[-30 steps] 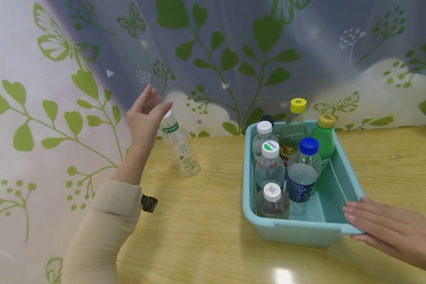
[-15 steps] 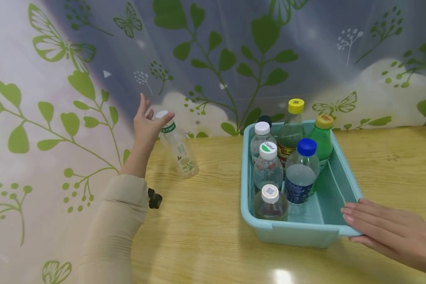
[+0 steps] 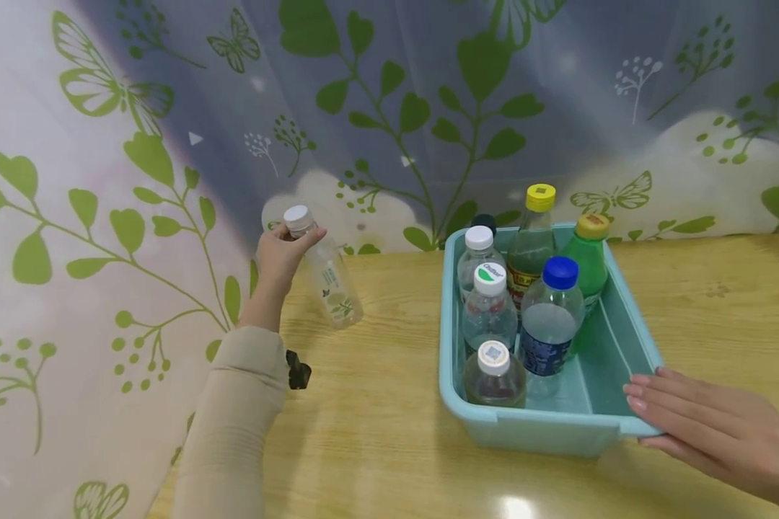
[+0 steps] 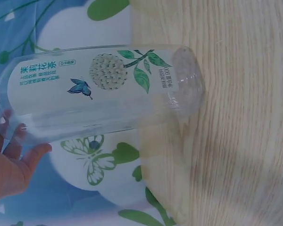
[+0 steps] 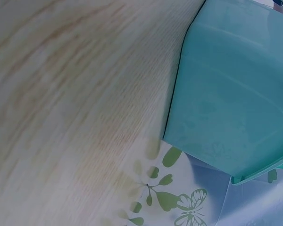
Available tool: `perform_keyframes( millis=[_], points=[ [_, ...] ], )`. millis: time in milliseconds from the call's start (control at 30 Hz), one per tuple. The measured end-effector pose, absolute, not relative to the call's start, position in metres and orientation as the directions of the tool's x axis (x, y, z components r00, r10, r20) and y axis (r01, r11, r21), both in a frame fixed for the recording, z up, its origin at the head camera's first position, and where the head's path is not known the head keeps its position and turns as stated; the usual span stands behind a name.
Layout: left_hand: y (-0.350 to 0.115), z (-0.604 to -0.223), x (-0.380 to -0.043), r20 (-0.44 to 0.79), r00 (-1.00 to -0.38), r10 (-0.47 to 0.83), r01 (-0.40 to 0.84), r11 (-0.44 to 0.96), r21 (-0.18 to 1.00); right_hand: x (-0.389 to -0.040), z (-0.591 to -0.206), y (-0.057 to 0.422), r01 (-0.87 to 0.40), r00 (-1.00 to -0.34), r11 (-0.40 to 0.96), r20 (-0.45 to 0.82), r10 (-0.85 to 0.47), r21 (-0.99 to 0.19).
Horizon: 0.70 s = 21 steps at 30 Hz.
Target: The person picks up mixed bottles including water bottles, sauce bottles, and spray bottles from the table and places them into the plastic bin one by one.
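Observation:
My left hand [image 3: 282, 252] grips the neck of a clear bottle [image 3: 327, 277] with a white cap and a green leaf label, which stands tilted on the wooden table [image 3: 376, 418] left of the tub. The left wrist view shows that bottle [image 4: 104, 89] close up, with fingertips [image 4: 19, 150] round its neck end. My right hand [image 3: 701, 425] lies flat with straight fingers against the near right corner of a teal plastic tub [image 3: 532, 425]. Several capped bottles stand in the tub, among them a blue-capped one [image 3: 552, 317] and a yellow-capped one [image 3: 534, 231].
A curtain [image 3: 169, 144] printed with green leaves and butterflies hangs behind the table and down its left side. The right half of the tub [image 3: 606, 346] holds no bottles. The right wrist view shows the tub's outer wall [image 5: 226, 103] and the table top [image 5: 75, 94].
My left hand, open beside the bottle's cap a second ago, has come down and closed round the bottle's neck. The right hand and the tub have stayed put.

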<state>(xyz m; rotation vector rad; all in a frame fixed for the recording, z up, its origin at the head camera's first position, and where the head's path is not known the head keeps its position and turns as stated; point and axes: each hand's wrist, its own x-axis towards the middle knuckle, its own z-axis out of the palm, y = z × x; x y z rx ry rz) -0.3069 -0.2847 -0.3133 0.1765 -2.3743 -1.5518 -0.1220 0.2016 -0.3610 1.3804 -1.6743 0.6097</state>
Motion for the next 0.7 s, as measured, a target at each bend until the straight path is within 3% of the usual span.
perform_keyframes(
  millis=[200,700],
  points=[
    [-0.283,-0.321,-0.304,0.156,-0.961,-0.226,0.071,0.346,0.935,-0.119,-0.364,0.204,-0.947,-0.060,0.297,0.837,-0.544,0.125],
    [-0.283,-0.329,-0.292,0.147,-0.971,-0.187,0.077,0.339,0.938,-0.121,-0.365,0.199,-0.955,-0.026,0.267,0.863,-0.504,0.127]
  ],
)
